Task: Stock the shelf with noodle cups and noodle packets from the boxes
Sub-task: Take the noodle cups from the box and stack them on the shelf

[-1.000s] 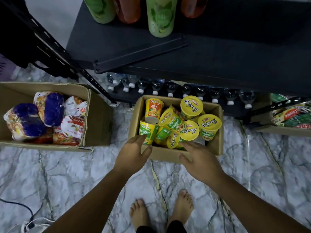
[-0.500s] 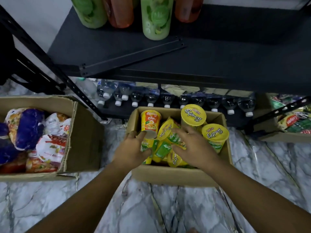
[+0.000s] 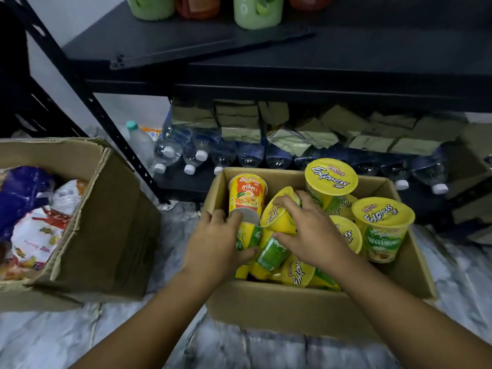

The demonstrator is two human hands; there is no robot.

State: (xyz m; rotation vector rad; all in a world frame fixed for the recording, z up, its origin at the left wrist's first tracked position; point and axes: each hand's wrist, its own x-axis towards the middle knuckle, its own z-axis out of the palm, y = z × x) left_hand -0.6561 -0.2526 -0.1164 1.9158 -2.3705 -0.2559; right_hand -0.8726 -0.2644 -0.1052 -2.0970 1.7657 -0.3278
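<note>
Low in the middle of the frame, both hands are inside the cup box [image 3: 306,310], which stands on the marble floor [image 3: 80,342]. The left hand [image 3: 215,243] has its fingers and thumb curled round a green-and-yellow noodle cup [image 3: 246,235] that lies on its side. The right hand [image 3: 311,230] is clamped on a tilted yellow noodle cup [image 3: 279,217] just beside it, fingers over the lid and thumb under. Neither cup is lifted out of the pile yet.

Around them the box is nearly full: a red Ayam cup [image 3: 247,193] lies upside down against the far-left wall, two upright cups [image 3: 382,227] stand at the right, and more lie below. At the left of the frame the packet box [image 3: 106,222] holds many noodle packets [image 3: 34,235], untouched.

Farther back, water bottles [image 3: 197,155] lie on the lowest shelf. The dark shelf board [image 3: 346,54] across the upper frame carries only drink bottles [image 3: 257,12] at its far edge; no noodles are on it.

So I judge the task is at its very beginning: the first two cups are in hand, and all the stocking is left.
</note>
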